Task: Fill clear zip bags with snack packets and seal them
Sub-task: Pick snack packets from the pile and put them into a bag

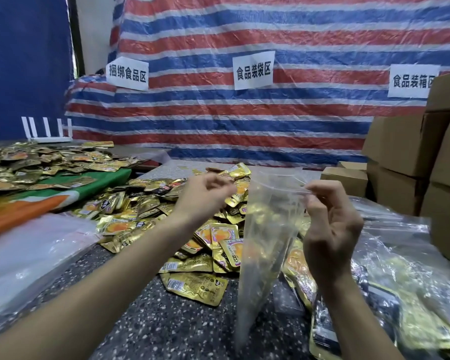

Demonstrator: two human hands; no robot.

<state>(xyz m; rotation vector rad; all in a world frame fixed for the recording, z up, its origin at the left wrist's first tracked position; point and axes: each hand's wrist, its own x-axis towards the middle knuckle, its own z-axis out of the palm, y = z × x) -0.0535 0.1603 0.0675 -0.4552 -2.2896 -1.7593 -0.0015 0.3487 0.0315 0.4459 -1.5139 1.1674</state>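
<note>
Background: a red, white and blue striped woven tarpaulin (244,120) under clear film, bearing three white paper signs (253,70). Brown cardboard boxes (405,144) are stacked at the far right corner of the dark speckled stone-look table surface (146,323). A white router with upright antennas (50,131) stands beyond the far left corner. A green, white and orange cloth (50,196) along the left side carries a spread of flat gold packets. A stack of flat, glossy transparent bags (24,258) lies at the left edge. Crinkled clear bags filled with gold packets (413,297) lie against the right edge. A loose heap of shiny gold foil snack packets (140,206), rectangular with orange print, covers the middle of the surface up to its far edge. It lies directly behind the hands. The clear, thin plastic zip bag (268,229) is held above the heap, its mouth upward, and tapers to a narrow point near the near edge. Gold packets show through its film. The right hand (330,229) pinches the zip strip at the bag's upper right corner. Thumb and forefinger are pressed together on it and the other fingers are loosely curled below. The left hand (203,198) is raised just beside the bag's left edge. Its fingers are curled and blurred, and it cannot be told whether they touch the bag or hold anything.
</note>
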